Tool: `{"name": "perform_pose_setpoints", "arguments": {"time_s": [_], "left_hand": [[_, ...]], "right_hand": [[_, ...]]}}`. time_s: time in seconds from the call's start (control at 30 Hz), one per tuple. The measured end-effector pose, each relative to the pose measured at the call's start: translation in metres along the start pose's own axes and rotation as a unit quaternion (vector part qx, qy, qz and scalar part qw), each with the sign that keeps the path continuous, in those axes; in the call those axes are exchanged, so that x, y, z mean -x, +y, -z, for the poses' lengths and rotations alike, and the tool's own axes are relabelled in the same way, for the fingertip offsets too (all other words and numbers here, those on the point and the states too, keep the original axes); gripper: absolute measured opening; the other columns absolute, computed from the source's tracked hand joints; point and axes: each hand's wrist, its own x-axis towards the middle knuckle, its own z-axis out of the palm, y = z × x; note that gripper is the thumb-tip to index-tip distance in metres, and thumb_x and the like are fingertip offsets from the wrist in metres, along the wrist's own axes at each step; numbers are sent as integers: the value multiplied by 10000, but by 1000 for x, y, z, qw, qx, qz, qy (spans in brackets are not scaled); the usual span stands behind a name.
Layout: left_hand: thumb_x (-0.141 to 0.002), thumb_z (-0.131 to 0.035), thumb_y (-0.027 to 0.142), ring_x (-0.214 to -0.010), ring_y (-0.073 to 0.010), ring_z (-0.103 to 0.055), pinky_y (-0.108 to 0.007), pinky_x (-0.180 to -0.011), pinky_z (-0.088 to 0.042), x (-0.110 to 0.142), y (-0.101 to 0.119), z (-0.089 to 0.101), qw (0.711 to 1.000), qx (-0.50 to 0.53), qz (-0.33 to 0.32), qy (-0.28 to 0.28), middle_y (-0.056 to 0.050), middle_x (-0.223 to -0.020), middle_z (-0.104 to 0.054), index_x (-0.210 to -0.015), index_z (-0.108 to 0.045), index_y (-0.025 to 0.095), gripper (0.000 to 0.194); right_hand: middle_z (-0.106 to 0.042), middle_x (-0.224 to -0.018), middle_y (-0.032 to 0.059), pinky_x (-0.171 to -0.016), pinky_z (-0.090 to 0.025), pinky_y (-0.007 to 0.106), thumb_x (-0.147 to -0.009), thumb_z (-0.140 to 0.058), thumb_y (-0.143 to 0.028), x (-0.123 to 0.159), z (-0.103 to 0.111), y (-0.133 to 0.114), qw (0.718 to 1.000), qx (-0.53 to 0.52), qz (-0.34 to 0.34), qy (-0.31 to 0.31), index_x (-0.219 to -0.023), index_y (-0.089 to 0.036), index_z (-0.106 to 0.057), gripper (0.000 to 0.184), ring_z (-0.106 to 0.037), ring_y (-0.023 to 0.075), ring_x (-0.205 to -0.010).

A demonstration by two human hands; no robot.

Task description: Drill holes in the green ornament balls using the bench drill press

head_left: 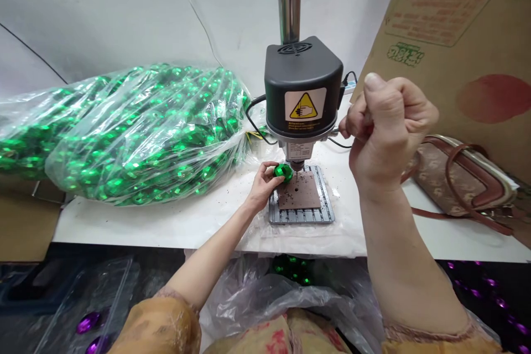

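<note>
My left hand [265, 184] pinches a shiny green faceted ball [282, 172] between thumb and fingers, just left of the drill chuck. The small black bench drill press [304, 86] stands in the middle of the table, with a hand-warning label on its front. Below the chuck, a brown square board [305, 199] with a hole lies on the slotted metal base [327, 207], sprinkled with dark shavings. Raised at the drill's right side, my right hand [388, 121] is closed in a fist around the feed lever [334, 132], most of which the fingers hide.
A large clear plastic bag of green faceted balls [145, 133] fills the table's left side. At right, a patterned handbag [460, 177] leans by a cardboard box [464, 50]. Over my lap lies clear plastic [249, 293] with green balls; purple balls [88, 322] are at lower left.
</note>
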Motion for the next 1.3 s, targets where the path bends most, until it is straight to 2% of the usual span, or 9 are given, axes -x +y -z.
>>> {"name": "perform_pose_setpoints", "arguments": {"time_s": [0.2, 0.4, 0.53, 0.87, 1.1, 1.3], "left_hand": [[-707, -869, 464, -911, -164, -685, -325, -864, -521, 2, -3, -3, 999, -35, -20, -32, -18, -980, -733, -1085, -543, 227, 553], [-636, -933, 432, -1010, -191, -669, -306, -848, -519, 2, -9, -1, 995, -68, -35, -65, -67, -1082, -706, -1077, -576, 196, 614], [-643, -931, 440, -1053, -215, -670, -344, -900, -527, 2, -11, 0, 993, -79, -38, -75, -90, -1122, -704, -1078, -586, 186, 611], [-649, -934, 434, -1064, -245, -701, -420, -986, -545, 5, -17, -2, 990, -101, -60, -80, -81, -1095, -724, -1081, -619, 193, 585], [-692, -912, 388, -1239, -284, -639, -479, -1120, -469, 15, -18, -7, 983, -133, -75, -102, -113, -1273, -676, -1183, -610, 209, 604], [-710, -900, 392, -1323, -299, -578, -486, -1153, -427, 21, -18, -13, 981, -139, -89, -99, -134, -1375, -615, -1161, -592, 205, 577]], "right_hand": [[-330, -418, -75, -415, -271, 270, -871, -672, -399, 0, 0, 0, 1000, 24, 3, -3, -551, -220, -331, 501, -326, 60, -382], [-333, -439, -69, -453, -268, 278, -877, -654, -462, 2, 1, 1, 999, 32, 15, -15, -574, -224, -324, 507, -316, 64, -405], [-318, -441, -73, -444, -273, 272, -871, -648, -505, 2, 1, 0, 999, 41, 8, -10, -585, -226, -300, 530, -300, 54, -401], [-321, -437, -75, -422, -259, 252, -893, -642, -432, 3, 1, 1, 999, 30, 26, -16, -579, -218, -305, 507, -299, 42, -393], [-327, -435, -75, -416, -269, 251, -896, -645, -384, 4, 1, 1, 999, 27, 16, -7, -576, -217, -319, 486, -328, 49, -393], [-328, -436, -74, -416, -271, 256, -895, -647, -371, 4, 1, 0, 1000, 21, 20, -8, -577, -217, -318, 483, -325, 51, -396]]}}
